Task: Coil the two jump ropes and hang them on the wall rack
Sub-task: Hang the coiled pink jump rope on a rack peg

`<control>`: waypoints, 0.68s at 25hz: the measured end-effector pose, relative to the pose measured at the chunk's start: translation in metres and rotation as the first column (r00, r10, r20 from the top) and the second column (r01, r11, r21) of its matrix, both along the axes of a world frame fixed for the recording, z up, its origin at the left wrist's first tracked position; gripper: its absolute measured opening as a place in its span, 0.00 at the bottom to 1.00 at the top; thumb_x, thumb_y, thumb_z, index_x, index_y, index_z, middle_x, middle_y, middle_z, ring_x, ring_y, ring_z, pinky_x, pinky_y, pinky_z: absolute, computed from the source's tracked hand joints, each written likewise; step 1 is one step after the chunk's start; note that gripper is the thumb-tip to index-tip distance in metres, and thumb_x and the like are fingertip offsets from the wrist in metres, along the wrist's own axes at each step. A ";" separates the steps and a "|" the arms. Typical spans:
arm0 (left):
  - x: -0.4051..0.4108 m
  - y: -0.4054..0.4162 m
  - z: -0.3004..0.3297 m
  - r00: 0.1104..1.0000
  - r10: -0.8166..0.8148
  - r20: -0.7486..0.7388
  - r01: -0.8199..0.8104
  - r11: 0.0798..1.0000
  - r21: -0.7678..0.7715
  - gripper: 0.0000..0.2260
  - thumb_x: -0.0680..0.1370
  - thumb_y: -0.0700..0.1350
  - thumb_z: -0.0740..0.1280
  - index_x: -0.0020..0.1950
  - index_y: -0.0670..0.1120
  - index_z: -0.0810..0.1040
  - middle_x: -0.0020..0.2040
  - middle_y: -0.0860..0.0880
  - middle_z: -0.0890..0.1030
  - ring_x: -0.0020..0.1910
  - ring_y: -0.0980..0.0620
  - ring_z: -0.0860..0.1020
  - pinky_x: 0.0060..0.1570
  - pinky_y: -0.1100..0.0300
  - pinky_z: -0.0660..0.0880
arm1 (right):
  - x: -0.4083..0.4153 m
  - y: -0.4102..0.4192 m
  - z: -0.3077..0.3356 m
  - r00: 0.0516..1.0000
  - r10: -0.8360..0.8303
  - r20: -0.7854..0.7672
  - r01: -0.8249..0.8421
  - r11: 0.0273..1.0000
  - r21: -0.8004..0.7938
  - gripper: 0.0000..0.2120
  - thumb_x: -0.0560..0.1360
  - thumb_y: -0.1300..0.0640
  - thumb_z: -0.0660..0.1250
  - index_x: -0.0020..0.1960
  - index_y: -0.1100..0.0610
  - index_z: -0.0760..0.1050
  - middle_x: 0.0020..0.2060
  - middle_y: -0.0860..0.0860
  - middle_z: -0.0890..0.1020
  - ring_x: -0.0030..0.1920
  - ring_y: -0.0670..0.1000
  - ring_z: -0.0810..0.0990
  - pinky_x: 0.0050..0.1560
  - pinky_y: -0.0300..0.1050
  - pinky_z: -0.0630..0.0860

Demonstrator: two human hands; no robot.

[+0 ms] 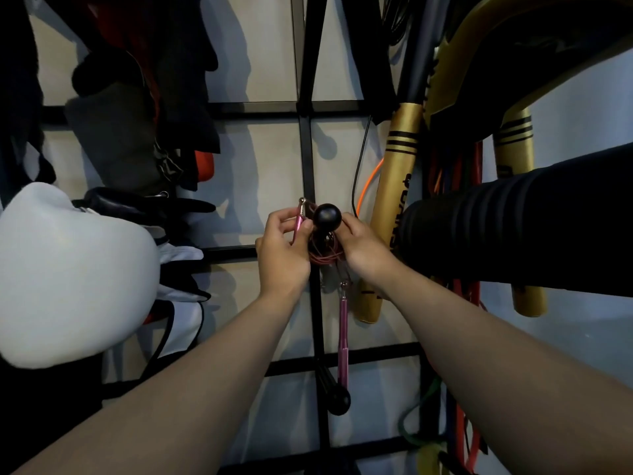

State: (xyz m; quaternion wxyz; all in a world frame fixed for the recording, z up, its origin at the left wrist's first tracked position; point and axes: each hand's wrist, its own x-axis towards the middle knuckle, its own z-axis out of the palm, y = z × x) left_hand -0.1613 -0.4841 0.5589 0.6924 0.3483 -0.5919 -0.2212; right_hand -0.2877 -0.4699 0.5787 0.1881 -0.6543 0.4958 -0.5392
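At the rack (pixel 310 159), against the wall: left hand (pixel 281 255) pinching a pink handle (pixel 298 221) upright beside a black peg knob (pixel 327 216); right hand (pixel 363 250) gripping the coiled red rope (pixel 325 250) bunched on that peg. Hanging straight down below the coil, a second pink handle (pixel 343 337), ending near a lower peg (pixel 337 399).

A pale grey wall (pixel 270 63) fills the frame, crossed by soft shadows. Dark hanging clothes (pixel 137 108) crowd the upper left, a white padded boxing glove (pixel 68 269) sits at left, and gold padded bars (pixel 397 207) hang at right.
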 end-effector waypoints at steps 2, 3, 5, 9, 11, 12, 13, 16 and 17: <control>-0.002 -0.009 -0.001 0.998 -0.043 -0.046 0.045 0.998 0.039 0.09 0.82 0.43 0.69 0.61 0.50 0.77 0.53 0.48 0.83 0.53 0.46 0.83 0.54 0.52 0.81 | -0.004 -0.011 0.001 1.000 -0.013 -0.021 0.014 0.998 0.055 0.17 0.86 0.45 0.57 0.58 0.53 0.81 0.55 0.55 0.84 0.56 0.54 0.82 0.56 0.44 0.77; -0.002 -0.013 -0.001 0.996 -0.055 -0.064 0.060 0.996 0.072 0.09 0.82 0.41 0.68 0.62 0.46 0.76 0.51 0.48 0.83 0.51 0.47 0.83 0.52 0.54 0.81 | -0.006 -0.014 0.001 1.000 0.000 -0.007 0.001 0.995 0.098 0.15 0.86 0.48 0.57 0.57 0.54 0.80 0.51 0.53 0.84 0.51 0.52 0.82 0.47 0.38 0.76; -0.005 -0.021 -0.001 0.992 -0.077 -0.100 0.089 0.988 0.125 0.08 0.82 0.39 0.67 0.60 0.45 0.77 0.47 0.50 0.82 0.46 0.50 0.82 0.46 0.60 0.80 | -0.006 -0.019 0.001 0.996 -0.002 0.091 -0.016 0.980 0.196 0.11 0.86 0.50 0.59 0.55 0.54 0.78 0.41 0.52 0.81 0.38 0.50 0.77 0.32 0.37 0.72; -0.004 -0.042 0.002 0.992 -0.076 -0.101 0.099 0.962 0.253 0.07 0.80 0.36 0.69 0.56 0.46 0.80 0.50 0.41 0.83 0.49 0.44 0.83 0.47 0.57 0.82 | -0.004 -0.026 -0.003 0.862 -0.070 0.502 -0.124 0.931 0.343 0.10 0.80 0.56 0.71 0.47 0.59 0.73 0.35 0.57 0.76 0.27 0.53 0.78 0.23 0.43 0.79; 0.000 -0.048 0.006 0.997 -0.065 -0.046 0.075 0.955 0.288 0.07 0.78 0.36 0.71 0.52 0.47 0.81 0.52 0.38 0.85 0.53 0.39 0.84 0.55 0.48 0.82 | -0.007 -0.030 -0.010 0.803 -0.063 0.593 -0.173 0.927 0.332 0.10 0.79 0.64 0.71 0.45 0.61 0.71 0.37 0.59 0.76 0.32 0.58 0.82 0.26 0.48 0.83; 0.003 -0.049 0.007 0.998 -0.064 -0.019 0.066 0.952 0.299 0.08 0.77 0.36 0.72 0.50 0.48 0.81 0.51 0.38 0.85 0.53 0.39 0.84 0.58 0.46 0.81 | -0.007 -0.030 -0.013 0.798 -0.052 0.601 -0.181 0.930 0.321 0.08 0.79 0.65 0.70 0.45 0.62 0.71 0.37 0.60 0.77 0.35 0.59 0.82 0.28 0.49 0.84; 0.006 -0.050 0.009 0.998 -0.066 0.010 0.060 0.950 0.306 0.08 0.77 0.36 0.73 0.51 0.48 0.81 0.50 0.38 0.85 0.52 0.39 0.84 0.59 0.46 0.81 | -0.008 -0.029 -0.016 0.798 -0.043 0.601 -0.185 0.932 0.313 0.07 0.79 0.66 0.70 0.47 0.63 0.72 0.37 0.61 0.78 0.36 0.59 0.83 0.30 0.48 0.84; 0.015 -0.045 0.008 0.994 -0.079 0.076 0.051 0.947 0.316 0.10 0.77 0.39 0.74 0.57 0.47 0.82 0.51 0.39 0.85 0.48 0.42 0.83 0.53 0.53 0.81 | -0.011 -0.023 -0.023 0.804 -0.016 0.594 -0.206 0.930 0.304 0.07 0.79 0.62 0.71 0.53 0.62 0.75 0.39 0.59 0.79 0.37 0.56 0.83 0.35 0.46 0.85; 0.018 -0.041 0.007 0.994 -0.071 0.082 0.041 0.948 0.316 0.11 0.77 0.39 0.74 0.58 0.46 0.82 0.50 0.41 0.85 0.46 0.44 0.82 0.49 0.55 0.78 | -0.011 -0.018 -0.023 0.803 -0.003 0.596 -0.222 0.926 0.304 0.08 0.78 0.61 0.73 0.54 0.61 0.76 0.40 0.59 0.80 0.36 0.56 0.83 0.36 0.47 0.86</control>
